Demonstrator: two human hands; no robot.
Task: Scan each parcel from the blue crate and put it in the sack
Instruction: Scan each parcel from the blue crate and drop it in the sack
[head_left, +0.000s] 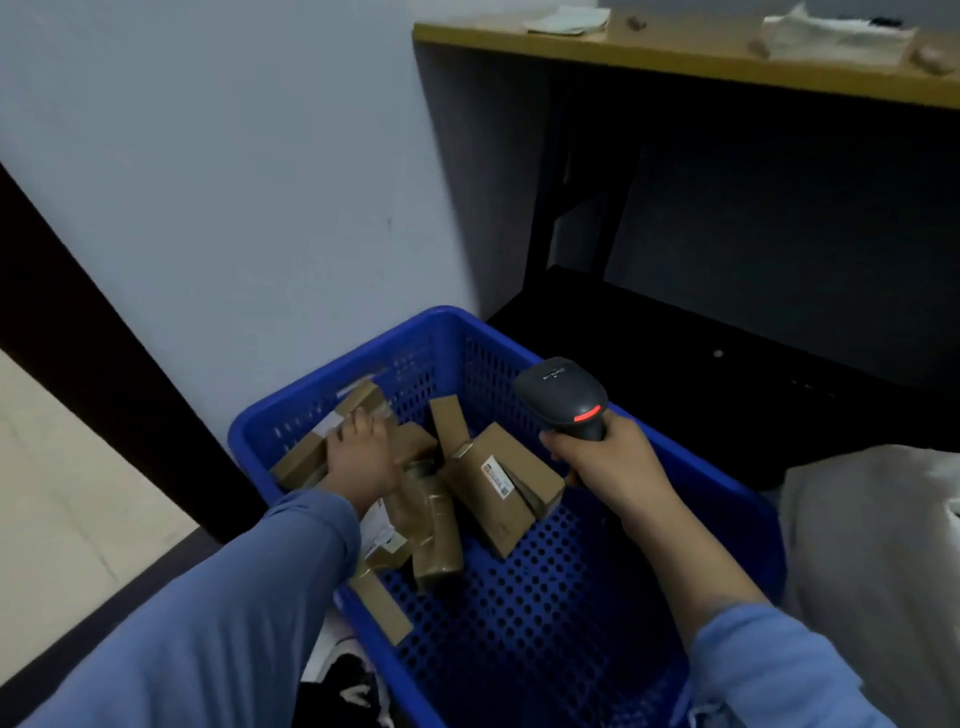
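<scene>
1. Blue sleeves, closest to lens: L sleeve and R sleeve, both arms reaching fwd.
2. L hand: down inside blue crate. Fingers close together, curled over top of long parcel; thumb hidden.
3. Long parcel: brown carton, pale label patch just beside the L fingertips. Lies tilted against crate's perforated wall.
4. R hand: fingers wrapped tight round grip of scanner. Held over crate, well apart from L fingers.
5. Scanner: dark grey handheld unit, red strip lit on head. Head sits above and beyond R fingers.
6. Labelled parcel: brown carton w/ white barcode label, between the two sets of fingers, nearer the R ones and just below them. Leans on neighbouring cartons.
7. Narrow parcel: brown, up on end, between L fingers and scanner head.
8. Taped parcel: brown, glossy tape wrap, in crate just R of L wrist. More cartons partly under L forearm; qty unclear.
9. Sack: pale grey fabric, outside crate, to the R of R fingers. Opening not clear.
10. Worktop: wood-edged top on black frame, far beyond both hands. Papers on it, blurred.
</scene>
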